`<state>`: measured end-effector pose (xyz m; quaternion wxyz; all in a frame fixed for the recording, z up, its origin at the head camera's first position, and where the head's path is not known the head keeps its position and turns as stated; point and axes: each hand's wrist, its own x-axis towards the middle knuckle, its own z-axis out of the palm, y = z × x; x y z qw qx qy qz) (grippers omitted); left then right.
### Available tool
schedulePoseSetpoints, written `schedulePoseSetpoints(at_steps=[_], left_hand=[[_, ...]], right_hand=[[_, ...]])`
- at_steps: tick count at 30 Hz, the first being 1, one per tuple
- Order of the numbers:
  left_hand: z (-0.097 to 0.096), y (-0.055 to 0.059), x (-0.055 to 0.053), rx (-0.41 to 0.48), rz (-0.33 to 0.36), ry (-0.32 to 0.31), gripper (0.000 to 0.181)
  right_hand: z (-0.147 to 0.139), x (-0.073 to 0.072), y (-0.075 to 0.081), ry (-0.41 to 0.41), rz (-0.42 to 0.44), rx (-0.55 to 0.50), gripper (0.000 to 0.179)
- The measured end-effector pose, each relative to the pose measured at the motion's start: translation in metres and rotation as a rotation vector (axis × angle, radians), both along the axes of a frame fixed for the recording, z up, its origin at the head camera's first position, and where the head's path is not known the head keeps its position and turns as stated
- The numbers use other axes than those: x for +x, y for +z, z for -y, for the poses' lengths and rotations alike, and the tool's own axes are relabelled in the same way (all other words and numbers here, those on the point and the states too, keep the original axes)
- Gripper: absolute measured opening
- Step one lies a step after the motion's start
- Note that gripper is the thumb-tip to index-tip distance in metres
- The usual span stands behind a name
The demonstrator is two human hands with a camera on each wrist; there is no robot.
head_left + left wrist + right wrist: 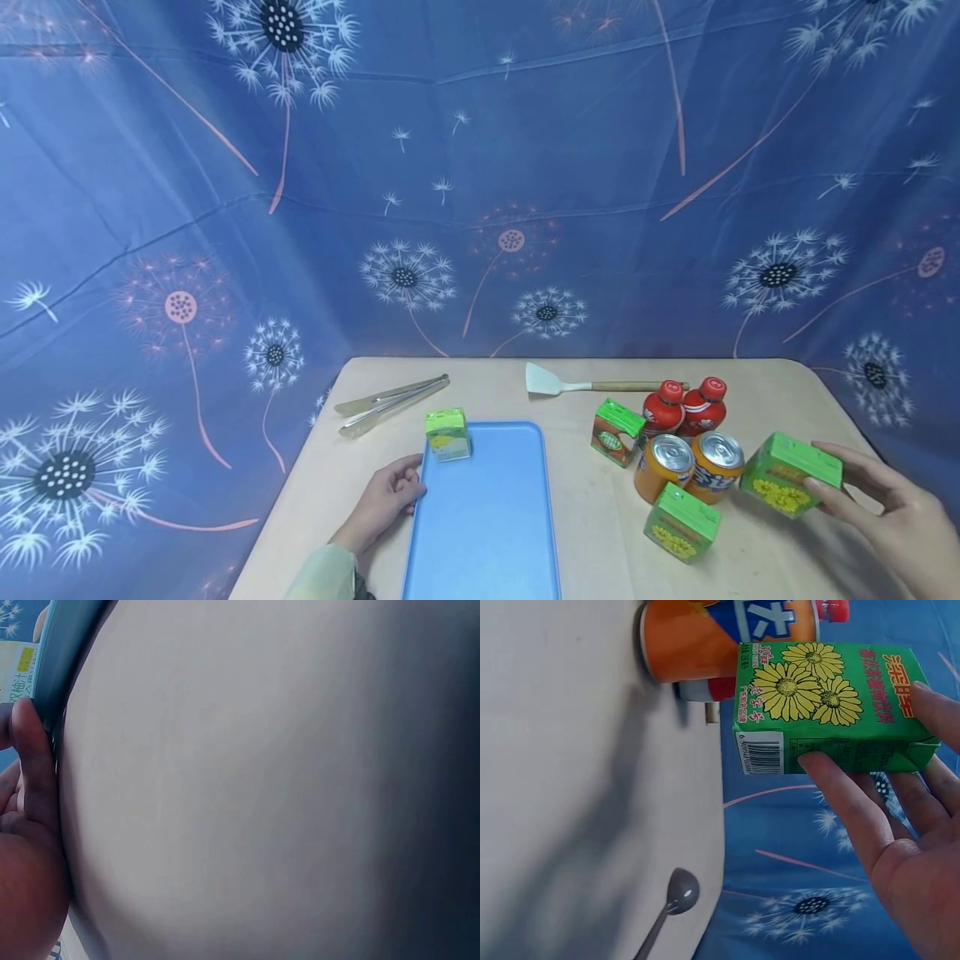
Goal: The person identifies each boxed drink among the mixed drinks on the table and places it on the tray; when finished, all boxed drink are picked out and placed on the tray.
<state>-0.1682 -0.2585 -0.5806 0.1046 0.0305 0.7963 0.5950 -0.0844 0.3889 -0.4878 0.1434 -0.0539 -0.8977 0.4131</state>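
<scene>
In my right hand (900, 508) I hold a green drink carton (795, 473) with yellow chrysanthemums, raised above the table beside two orange soda cans. The right wrist view shows fingers and thumb around one end of this carton (832, 712). At the left rim of a blue tray (480, 517), my left hand (386, 500) grips the edge with curled fingers. A light-green juice carton (448, 435) stands at the tray's far left corner. Another chrysanthemum carton (682, 522) sits on the table in front of the cans.
The orange cans (716, 467) stand close to two red bottles (684, 408) and a green-and-brown carton (617, 432). Behind lies a white spatula (558, 383) with a wooden handle. Metal tongs (393, 404) rest at the back left. A grey ladle (681, 892) appears in the right wrist view.
</scene>
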Motion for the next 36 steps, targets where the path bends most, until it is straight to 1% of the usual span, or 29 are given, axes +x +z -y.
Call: schedulePoseSetpoints(at_steps=[5,12,17,24,31,36], left_hand=[[0.0,0.0,-0.001,-0.002,0.003,0.002,0.061],[0.0,0.001,-0.001,-0.03,0.002,0.005,0.061],[-0.001,0.0,-0.001,-0.028,-0.01,0.005,0.061],[0.0,0.001,-0.001,-0.032,-0.006,0.004,0.062],[0.001,-0.001,-0.001,-0.035,-0.017,-0.001,0.06],[0.001,-0.001,-0.001,-0.033,-0.021,-0.004,0.06]], right_hand=[[0.001,-0.002,0.011,0.011,-0.002,0.019,0.065],[-0.004,-0.002,0.021,-0.009,0.015,0.017,0.066],[-0.003,-0.007,0.023,0.011,-0.05,0.03,0.063],[0.001,-0.008,0.033,0.013,-0.078,0.033,0.061],[0.007,-0.008,0.041,0.029,-0.148,0.022,0.061],[0.008,-0.009,0.045,0.056,-0.155,0.01,0.061]])
